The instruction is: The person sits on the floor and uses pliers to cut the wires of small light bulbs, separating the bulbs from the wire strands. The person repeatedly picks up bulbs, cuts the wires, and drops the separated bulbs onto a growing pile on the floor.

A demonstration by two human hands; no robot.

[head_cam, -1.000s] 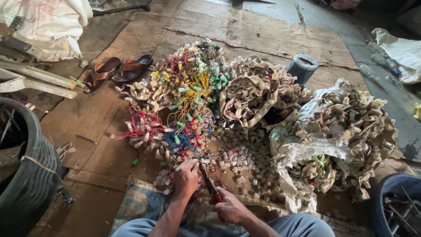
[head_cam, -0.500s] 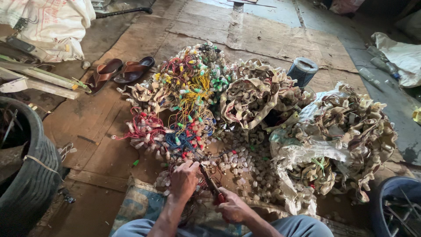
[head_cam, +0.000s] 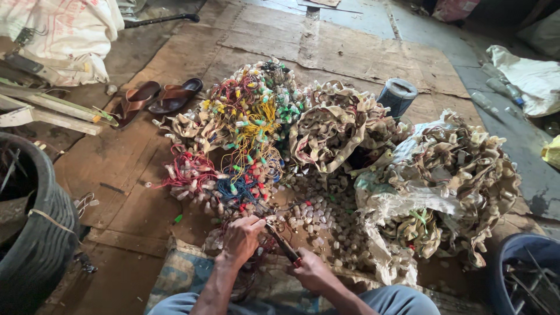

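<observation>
Head view: left hand [head_cam: 242,238] pinches wires [head_cam: 233,189] (tangled, coloured); right hand [head_cam: 309,273] grips cutters [head_cam: 282,244] between them.

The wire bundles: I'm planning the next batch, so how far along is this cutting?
Done: loose cut pieces cover the floor. In hand: the left hand holds a wire while the right hand works a red-handled cutter. Left: big coloured and beige bundles.

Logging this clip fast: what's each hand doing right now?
Left hand: closed, gripping wires at the pile's edge.
Right hand: closed on the red handles of a cutter.
</observation>
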